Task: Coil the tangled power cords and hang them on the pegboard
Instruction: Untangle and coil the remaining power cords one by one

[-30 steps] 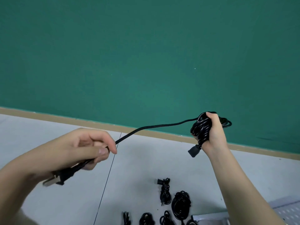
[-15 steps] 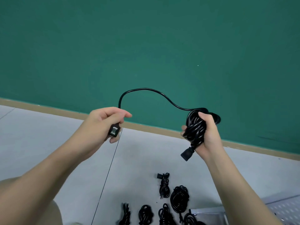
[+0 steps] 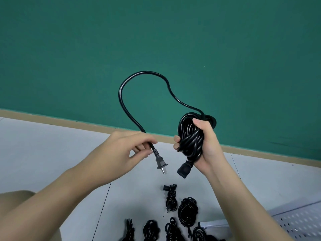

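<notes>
1. Here, your left hand (image 3: 128,150) pinched the black cord (image 3: 139,73) just above its plug (image 3: 160,163), prongs hanging down.
2. Your right hand (image 3: 206,145) gripped the coiled bundle (image 3: 189,136), fingers wrapped round it.
3. Below, other cords (image 3: 187,213) lay on the floor (image 3: 52,146) beside the pegboard (image 3: 298,221).

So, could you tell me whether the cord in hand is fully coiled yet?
Not fully: the right hand grips the coil, but a loose loop arcs to the left hand.

My one view — head-worn, wide-angle — looks forward and down, close on both hands at centre frame, floor (image 3: 52,153) below, wall (image 3: 156,32) above.
</notes>
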The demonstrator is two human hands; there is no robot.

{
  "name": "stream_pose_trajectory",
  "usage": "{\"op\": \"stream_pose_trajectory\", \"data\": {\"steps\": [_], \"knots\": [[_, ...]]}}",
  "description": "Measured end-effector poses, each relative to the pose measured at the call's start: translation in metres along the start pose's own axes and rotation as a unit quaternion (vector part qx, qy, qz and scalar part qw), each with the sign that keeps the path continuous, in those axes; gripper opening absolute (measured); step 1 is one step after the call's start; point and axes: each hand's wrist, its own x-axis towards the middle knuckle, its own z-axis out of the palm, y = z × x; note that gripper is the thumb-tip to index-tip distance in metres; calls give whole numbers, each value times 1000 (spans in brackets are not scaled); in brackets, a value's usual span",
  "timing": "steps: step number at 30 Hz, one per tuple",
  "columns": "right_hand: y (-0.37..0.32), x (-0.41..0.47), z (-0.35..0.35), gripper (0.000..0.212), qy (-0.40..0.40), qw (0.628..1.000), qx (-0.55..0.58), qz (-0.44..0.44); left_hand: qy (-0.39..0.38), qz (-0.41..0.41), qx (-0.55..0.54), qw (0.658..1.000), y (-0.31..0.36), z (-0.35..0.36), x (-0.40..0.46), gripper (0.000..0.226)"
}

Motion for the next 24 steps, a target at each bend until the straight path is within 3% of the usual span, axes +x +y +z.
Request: {"op": "stream_pose_trajectory", "data": {"steps": [2,4,8,10,12,14,17,21,24], "knots": [[-1,-1,-1,53,-9,1000,-7,1,4,1,58,998,-3,0,-3,30],[-3,-3,-3,52,-26,1000,-6,0,15,10,107,994,-3,-2,-4,17],[-4,-13,-3,50,-74,997,-6,2,66,142,228,961,2,0,8,30],[-3,-19,0,52,-101,995,-6,16,70,114,167,977,10,5,12,29],[0,-24,3,53,-126,991,-17,34,78,12,24,997,18,12,12,20],[6,-28,6,61,-155,987,-21,47,105,-68,-89,988,19,19,13,14],[16,-33,9,61,-215,974,-15,75,123,-110,-144,976,18,25,20,20],[16,-40,12,51,-300,950,-6,86,74,-171,-261,947,19,29,27,26],[6,-43,9,50,-347,933,3,95,83,-164,-230,956,16,28,26,25]]}}
